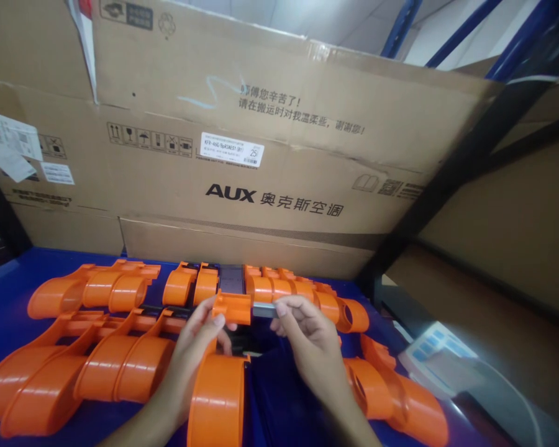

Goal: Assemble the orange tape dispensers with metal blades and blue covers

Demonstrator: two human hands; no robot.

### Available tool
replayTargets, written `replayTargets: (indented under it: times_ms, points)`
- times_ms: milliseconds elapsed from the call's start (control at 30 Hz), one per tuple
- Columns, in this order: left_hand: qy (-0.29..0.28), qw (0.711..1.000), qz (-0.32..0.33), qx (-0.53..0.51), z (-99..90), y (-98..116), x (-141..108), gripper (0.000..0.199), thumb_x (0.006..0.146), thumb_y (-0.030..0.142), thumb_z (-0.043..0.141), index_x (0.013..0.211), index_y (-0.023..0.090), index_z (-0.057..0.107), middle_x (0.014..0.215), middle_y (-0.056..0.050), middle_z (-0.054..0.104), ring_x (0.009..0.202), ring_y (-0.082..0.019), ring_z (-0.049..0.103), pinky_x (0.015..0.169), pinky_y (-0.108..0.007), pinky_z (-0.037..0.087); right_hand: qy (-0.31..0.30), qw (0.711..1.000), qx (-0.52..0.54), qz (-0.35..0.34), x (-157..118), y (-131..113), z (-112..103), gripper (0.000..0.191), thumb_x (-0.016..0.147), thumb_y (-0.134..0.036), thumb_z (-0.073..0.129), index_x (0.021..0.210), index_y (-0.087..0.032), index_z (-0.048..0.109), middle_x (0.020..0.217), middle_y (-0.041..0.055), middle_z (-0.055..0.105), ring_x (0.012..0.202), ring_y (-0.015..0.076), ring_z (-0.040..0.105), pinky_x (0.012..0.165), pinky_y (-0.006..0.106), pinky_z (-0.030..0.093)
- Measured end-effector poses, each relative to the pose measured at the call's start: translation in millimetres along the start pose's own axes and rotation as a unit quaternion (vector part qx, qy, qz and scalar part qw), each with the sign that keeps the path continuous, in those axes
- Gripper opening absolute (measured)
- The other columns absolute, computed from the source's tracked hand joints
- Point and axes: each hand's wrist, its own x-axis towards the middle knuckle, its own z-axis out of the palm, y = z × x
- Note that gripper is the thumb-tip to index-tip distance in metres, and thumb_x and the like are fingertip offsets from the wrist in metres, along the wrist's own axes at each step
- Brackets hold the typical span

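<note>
My left hand point(198, 332) is closed on an orange plastic part point(218, 397) with a wide curved band hanging below and a squared clip-like top. The thumb lies on the front of that top. Between the thumb and fingers of my right hand point(305, 335) is a small flat grey metal bar point(264, 310). Its left end meets the right edge of the orange top; whether it is inserted or only touching, I cannot tell. Behind the orange top, a dark grey flat piece point(231, 279) lies on the blue surface.
Several similar orange parts point(135, 366) lie in rows on the blue shelf point(4, 273), left and right of my hands. Flattened cardboard point(168, 186) stands behind. At right are a black upright post point(428, 186) and a white-and-blue packet point(440, 347).
</note>
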Motion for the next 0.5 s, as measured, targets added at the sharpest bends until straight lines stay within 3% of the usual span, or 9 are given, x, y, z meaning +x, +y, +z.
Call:
replayTargets:
  times_ms: [233, 500]
  points:
    - [-0.008, 1.000, -0.011, 0.003, -2.0, -2.7, 0.0, 0.049, 0.081, 0.048, 0.080, 0.119, 0.021, 0.067, 0.067, -0.002, 0.073, 0.052, -0.014, 0.061, 0.055, -0.022, 0.046, 0.017, 0.998, 0.057, 0.036, 3.0, 5.7, 0.5, 0.029, 0.086, -0.046, 0.080, 0.099, -0.021, 0.072, 0.078, 0.0035, 0.075, 0.069, 0.0179, 0.066, 0.069, 0.031, 0.054]
    - [0.005, 0.999, 0.025, 0.039, -2.3, -0.9, 5.6, 0.043, 0.081, 0.047, 0.080, 0.111, 0.017, 0.071, 0.071, -0.002, 0.074, 0.053, -0.014, 0.061, 0.056, -0.024, 0.046, 0.002, 0.999, 0.028, 0.034, 2.2, 2.8, -0.6, 0.030, 0.087, -0.049, 0.078, 0.094, -0.020, 0.072, 0.074, 0.0038, 0.075, 0.069, 0.0184, 0.066, 0.068, 0.030, 0.054]
